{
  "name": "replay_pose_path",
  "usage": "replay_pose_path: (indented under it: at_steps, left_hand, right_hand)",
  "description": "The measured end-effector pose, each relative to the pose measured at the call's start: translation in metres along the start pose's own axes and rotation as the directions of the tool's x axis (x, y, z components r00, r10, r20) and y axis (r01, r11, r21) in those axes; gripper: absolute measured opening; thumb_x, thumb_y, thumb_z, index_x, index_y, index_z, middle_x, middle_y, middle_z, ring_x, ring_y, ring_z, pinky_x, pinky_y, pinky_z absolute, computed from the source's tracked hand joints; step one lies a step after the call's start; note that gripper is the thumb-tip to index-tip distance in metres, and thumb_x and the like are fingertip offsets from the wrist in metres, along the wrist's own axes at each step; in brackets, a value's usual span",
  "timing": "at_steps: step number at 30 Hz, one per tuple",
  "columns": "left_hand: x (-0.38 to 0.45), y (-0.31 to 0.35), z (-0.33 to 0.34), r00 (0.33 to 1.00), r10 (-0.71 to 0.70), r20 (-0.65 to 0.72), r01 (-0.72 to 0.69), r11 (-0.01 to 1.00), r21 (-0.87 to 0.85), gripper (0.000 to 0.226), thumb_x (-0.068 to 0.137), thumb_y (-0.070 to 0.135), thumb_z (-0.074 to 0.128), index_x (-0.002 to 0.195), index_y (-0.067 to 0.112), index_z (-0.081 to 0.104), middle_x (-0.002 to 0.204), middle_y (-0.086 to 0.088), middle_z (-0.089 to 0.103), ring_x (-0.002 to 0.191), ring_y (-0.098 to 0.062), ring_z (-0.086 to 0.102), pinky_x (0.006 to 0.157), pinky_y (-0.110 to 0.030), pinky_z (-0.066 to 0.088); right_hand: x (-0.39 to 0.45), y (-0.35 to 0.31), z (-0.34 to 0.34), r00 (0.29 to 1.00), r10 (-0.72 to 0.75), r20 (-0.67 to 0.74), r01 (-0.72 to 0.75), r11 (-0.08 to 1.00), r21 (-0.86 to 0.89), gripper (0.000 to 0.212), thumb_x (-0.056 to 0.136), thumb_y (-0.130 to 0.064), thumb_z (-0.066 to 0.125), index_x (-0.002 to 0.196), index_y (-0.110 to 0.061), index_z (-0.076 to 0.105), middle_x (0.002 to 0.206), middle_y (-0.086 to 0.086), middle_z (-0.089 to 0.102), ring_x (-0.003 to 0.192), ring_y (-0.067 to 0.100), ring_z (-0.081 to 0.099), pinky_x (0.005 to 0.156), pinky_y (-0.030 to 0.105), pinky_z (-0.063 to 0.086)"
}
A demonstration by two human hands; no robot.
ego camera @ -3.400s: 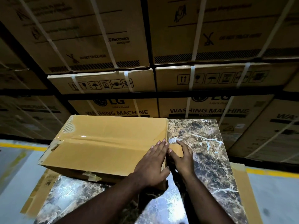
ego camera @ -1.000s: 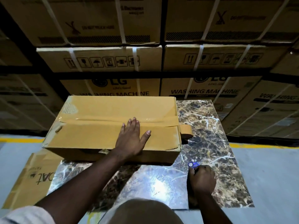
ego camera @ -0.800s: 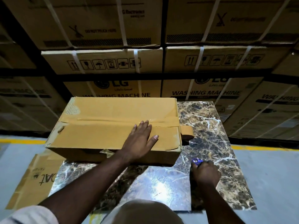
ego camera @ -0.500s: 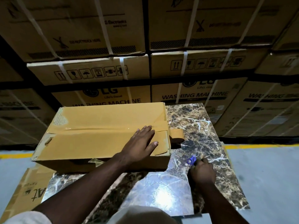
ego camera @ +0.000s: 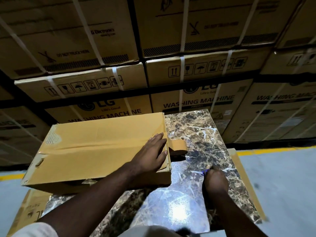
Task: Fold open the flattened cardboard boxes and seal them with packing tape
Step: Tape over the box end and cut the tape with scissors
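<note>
A single wide-angle camera sits on the person's head and looks forward and steeply down. It is close: both forearms enter from the bottom edge, with the left hand (ego camera: 150, 153) and right hand (ego camera: 215, 181) near mid-frame. The glossy brown marble-patterned bench (ego camera: 201, 134) under the hands fills the lower centre. Beyond the hands, the view faces a wall of strapped brown cardboard washing-machine cartons (ego camera: 196, 103), bowed by the lens. No second view exists.

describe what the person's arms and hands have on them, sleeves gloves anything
Both hands are bare, no gloves: left hand, right hand. Both forearms are uncovered. A pale short sleeve shows on the left arm at the bottom edge. No watch or rings visible.
</note>
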State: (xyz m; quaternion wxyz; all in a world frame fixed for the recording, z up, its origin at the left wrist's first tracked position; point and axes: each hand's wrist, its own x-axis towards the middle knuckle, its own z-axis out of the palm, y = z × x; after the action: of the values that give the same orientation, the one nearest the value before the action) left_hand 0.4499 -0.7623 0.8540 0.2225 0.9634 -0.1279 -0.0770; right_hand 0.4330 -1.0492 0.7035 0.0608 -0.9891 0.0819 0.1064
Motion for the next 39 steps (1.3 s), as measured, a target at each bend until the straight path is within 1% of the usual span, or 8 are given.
replay_pose_path:
  at_steps: [11,17,21,25,29,32,35,39]
  left_hand:
    - [0.011,0.003,-0.005,0.999,-0.007,-0.034,0.006,1.0,-0.023,0.058,0.108,0.034,0.046,0.162,0.023,0.028,0.173,0.003,0.013,0.158,-0.011,0.006,0.128,-0.029,0.0]
    - [0.035,0.014,-0.016,0.995,-0.097,0.011,0.096,0.995,0.016,0.08,0.1,0.033,0.054,0.165,0.027,0.008,0.173,0.003,0.011,0.158,-0.015,0.011,0.13,-0.038,0.011]
    - [0.064,0.017,-0.023,0.996,-0.06,0.067,0.051,0.991,0.126,0.073,0.101,0.044,0.056,0.163,0.023,0.023,0.173,-0.002,0.011,0.159,-0.019,0.006,0.13,-0.045,0.002]
    - [0.108,0.024,-0.025,0.958,0.073,0.277,-0.162,0.935,0.315,0.057,0.1,0.034,0.062,0.152,0.019,0.047,0.167,-0.003,0.031,0.158,-0.018,0.018,0.127,-0.053,-0.01]
    - [0.155,0.043,-0.021,0.815,-0.124,0.566,-0.242,0.815,0.526,0.069,0.096,0.028,0.07,0.158,0.02,0.04,0.15,-0.004,0.055,0.137,-0.025,0.053,0.11,-0.039,0.042]
    - [0.181,0.045,-0.005,0.661,-0.268,0.701,-0.26,0.794,0.549,0.067,0.092,0.023,0.075,0.153,0.016,0.047,0.144,-0.006,0.059,0.122,-0.027,0.061,0.09,-0.035,0.051]
    - [0.196,0.045,-0.001,0.572,-0.294,0.766,-0.195,0.858,0.475,0.027,0.09,0.012,0.075,0.118,0.011,0.075,0.102,-0.005,0.074,0.078,-0.021,0.063,0.07,-0.032,0.052]
    - [0.205,0.042,-0.001,0.579,-0.199,0.791,-0.178,0.916,0.36,0.014,0.086,0.011,0.084,0.096,0.011,0.074,0.078,-0.003,0.063,0.064,-0.018,0.052,0.065,-0.029,0.043]
  right_hand:
    - [0.008,0.007,-0.008,0.989,-0.142,0.044,0.146,0.986,-0.081,0.01,0.093,-0.017,0.063,0.09,-0.015,0.072,0.103,0.004,0.058,0.087,0.025,0.069,0.066,0.034,0.056]
    - [0.004,0.03,0.002,0.977,-0.201,-0.075,0.214,0.937,0.276,0.017,0.077,-0.028,0.07,0.084,-0.027,0.054,0.097,-0.006,0.053,0.085,0.023,0.058,0.062,0.034,0.045]
    - [-0.019,0.005,-0.009,0.99,-0.032,-0.135,0.113,0.751,0.651,0.018,0.08,-0.03,0.084,0.078,-0.032,0.066,0.099,-0.019,0.064,0.074,0.001,0.063,0.065,0.027,0.051]
    - [-0.021,-0.041,-0.019,0.984,-0.164,0.069,-0.031,0.225,0.974,0.012,0.095,-0.007,0.074,0.093,-0.017,0.08,0.102,-0.001,0.07,0.083,0.012,0.066,0.072,0.03,0.051]
    - [-0.028,-0.067,-0.045,0.863,-0.331,0.381,-0.417,-0.041,0.908,0.029,0.086,-0.037,0.08,0.09,-0.01,0.071,0.066,0.008,0.05,0.047,0.019,0.046,0.051,0.031,0.035]
    - [-0.027,-0.075,-0.072,0.733,-0.48,0.482,-0.631,-0.215,0.745,0.031,0.079,-0.03,0.075,0.087,-0.007,0.056,0.057,0.0,0.046,0.039,0.012,0.028,0.042,0.023,0.03]
    - [-0.021,-0.074,-0.088,0.627,-0.601,0.495,-0.684,-0.12,0.72,0.039,0.081,-0.041,0.069,0.085,-0.006,0.055,0.06,-0.003,0.057,0.04,0.014,0.037,0.044,0.025,0.042]
    - [-0.009,-0.073,-0.079,0.494,-0.676,0.547,-0.695,0.071,0.715,0.064,0.07,-0.069,0.07,0.091,-0.008,0.062,0.087,0.005,0.061,0.049,0.014,0.037,0.056,0.035,0.058]
